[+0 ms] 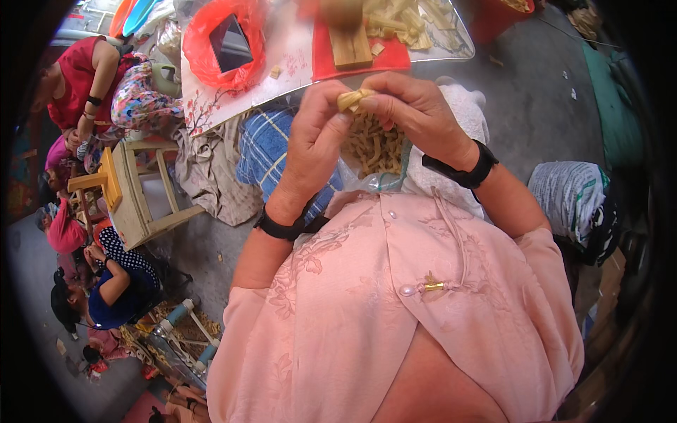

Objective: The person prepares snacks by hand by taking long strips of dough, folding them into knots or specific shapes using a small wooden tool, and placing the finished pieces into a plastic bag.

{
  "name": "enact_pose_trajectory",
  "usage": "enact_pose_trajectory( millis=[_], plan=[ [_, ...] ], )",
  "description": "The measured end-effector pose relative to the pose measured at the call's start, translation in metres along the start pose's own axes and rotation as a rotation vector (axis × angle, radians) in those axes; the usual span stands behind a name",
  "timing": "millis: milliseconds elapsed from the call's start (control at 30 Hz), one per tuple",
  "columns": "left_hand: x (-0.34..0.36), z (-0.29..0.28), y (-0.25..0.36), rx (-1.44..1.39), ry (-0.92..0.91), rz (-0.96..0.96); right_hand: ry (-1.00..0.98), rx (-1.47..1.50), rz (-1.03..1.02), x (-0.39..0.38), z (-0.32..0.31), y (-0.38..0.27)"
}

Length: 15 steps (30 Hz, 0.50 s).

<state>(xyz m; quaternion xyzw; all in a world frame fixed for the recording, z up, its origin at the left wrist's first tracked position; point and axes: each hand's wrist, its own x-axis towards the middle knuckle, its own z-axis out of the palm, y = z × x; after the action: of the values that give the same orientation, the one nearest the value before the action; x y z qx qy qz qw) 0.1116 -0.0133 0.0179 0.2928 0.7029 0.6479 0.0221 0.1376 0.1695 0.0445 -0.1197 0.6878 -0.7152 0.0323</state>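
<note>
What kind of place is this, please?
Probably an informal workshop for hand piecework. Both hands, left hand and right hand, pinch a small tan piece over a bag of similar pieces; other people sit working nearby.

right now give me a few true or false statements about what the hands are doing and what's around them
1. Both hands pinch one small tan piece. True.
2. The left hand is bare at the wrist. False: it wears a black band.
3. A clear bag of tan pieces sits under the right hand. True.
4. The wooden stool is to the person's right. False: it is on the left.
</note>
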Motion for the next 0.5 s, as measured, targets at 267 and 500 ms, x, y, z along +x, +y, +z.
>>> enact_pose_trajectory(
  millis=[267, 500],
  plan=[
    [-0.007, 0.014, -0.002, -0.390, 0.271, -0.200, -0.100, 0.185, 0.048, -0.001, 0.004, 0.006],
    [0.002, 0.026, 0.011, -0.378, 0.268, -0.297, -0.094, 0.297, 0.202, 0.008, -0.012, 0.010]
  ],
)
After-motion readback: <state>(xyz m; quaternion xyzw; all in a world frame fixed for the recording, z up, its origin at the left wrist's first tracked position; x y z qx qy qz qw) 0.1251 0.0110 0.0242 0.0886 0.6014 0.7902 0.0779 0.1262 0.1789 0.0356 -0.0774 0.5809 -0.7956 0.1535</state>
